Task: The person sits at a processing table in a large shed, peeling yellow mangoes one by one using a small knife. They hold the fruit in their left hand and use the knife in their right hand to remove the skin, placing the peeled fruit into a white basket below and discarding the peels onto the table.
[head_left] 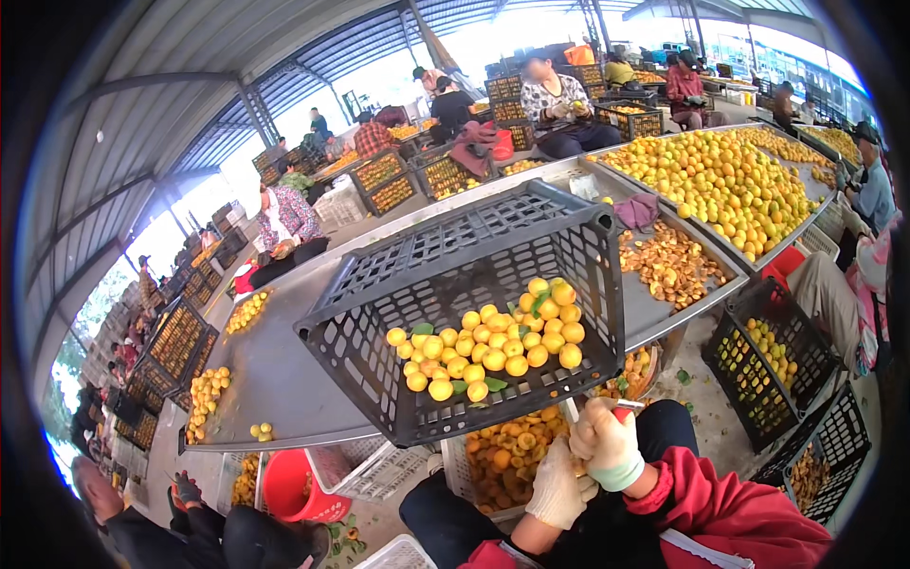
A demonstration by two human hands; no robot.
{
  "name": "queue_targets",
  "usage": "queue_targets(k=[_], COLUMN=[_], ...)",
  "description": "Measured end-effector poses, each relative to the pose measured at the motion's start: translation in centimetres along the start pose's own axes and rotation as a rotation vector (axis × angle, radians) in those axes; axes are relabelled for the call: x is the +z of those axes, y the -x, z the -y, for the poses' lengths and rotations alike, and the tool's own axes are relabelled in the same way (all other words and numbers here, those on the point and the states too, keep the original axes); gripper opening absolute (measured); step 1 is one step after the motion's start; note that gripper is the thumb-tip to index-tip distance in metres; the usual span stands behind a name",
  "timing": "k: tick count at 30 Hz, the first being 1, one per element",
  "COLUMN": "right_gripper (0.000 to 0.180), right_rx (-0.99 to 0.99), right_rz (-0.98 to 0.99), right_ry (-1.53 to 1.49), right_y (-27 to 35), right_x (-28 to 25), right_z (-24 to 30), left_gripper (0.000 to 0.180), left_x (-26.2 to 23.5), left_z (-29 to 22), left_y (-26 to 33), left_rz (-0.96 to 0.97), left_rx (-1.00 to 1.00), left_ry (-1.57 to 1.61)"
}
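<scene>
1. A red piece (622, 413) shows at your curled right hand (609, 446) — its direction and long axis I cannot tell.
2. Your left hand (557, 487) is close by; its grip I cannot tell.
3. Ahead — metal table (275, 379), ribbed roof (161, 90).

A small red object (622, 413), mostly hidden, shows lower right of centre; orange cut fruit (512, 457) lies heaped at lower centre.
</scene>
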State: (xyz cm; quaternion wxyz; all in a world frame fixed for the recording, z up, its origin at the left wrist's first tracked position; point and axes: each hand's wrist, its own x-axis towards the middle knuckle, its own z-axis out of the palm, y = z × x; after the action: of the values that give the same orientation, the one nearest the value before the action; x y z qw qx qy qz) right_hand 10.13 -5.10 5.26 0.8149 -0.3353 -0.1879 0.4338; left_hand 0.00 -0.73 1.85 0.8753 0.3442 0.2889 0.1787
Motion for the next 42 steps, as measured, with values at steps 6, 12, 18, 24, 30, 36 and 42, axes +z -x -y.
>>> queue_targets(k=[6, 12, 18, 24, 30, 36, 42], right_gripper=[0.037, 0.038, 0.025, 0.017, 0.030, 0.023, 0.028], right_rx=[0.038, 0.011, -0.244, -0.345, -0.416, -0.571, -0.174], right_rz=[-0.065, 0.186, 0.371, 0.681, 0.728, -0.540, -1.391], right_ry=[0.022, -0.214, 1.280, 1.693, 1.483, 1.868, 1.463], right_y=[0.2, -1.1, 2.3, 3.3, 3.8, 11.1, 29.6], right_x=[0.3, -1.8, -5.3, -7.1, -8.9, -25.5, -51.9], right_z=[-0.9, 1.1, 1.2, -0.4, 2.4, 10.5, 18.0], left_gripper=[0.016, 0.035, 0.045, 0.031, 0.043, 0.029, 0.027], left_x=[-1.1, 0.0, 0.3, -4.6, -2.6, -9.0, -6.1], left_z=[0.2, -0.9, 0.1, 2.9, 2.4, 2.4, -4.4], left_y=[-1.4, -0.9, -1.3, -4.0, -3.0, -6.1, -4.1], left_rz=[0.264, 0.056, -0.165, -0.010, -0.051, -0.479, -0.540], left_rx=[-0.323, -0.385, -0.149, 0.087, -0.329, 0.353, 0.722], left_ry=[0.428, 0.405, 0.273, -0.458, 0.362, -0.906, -1.492])
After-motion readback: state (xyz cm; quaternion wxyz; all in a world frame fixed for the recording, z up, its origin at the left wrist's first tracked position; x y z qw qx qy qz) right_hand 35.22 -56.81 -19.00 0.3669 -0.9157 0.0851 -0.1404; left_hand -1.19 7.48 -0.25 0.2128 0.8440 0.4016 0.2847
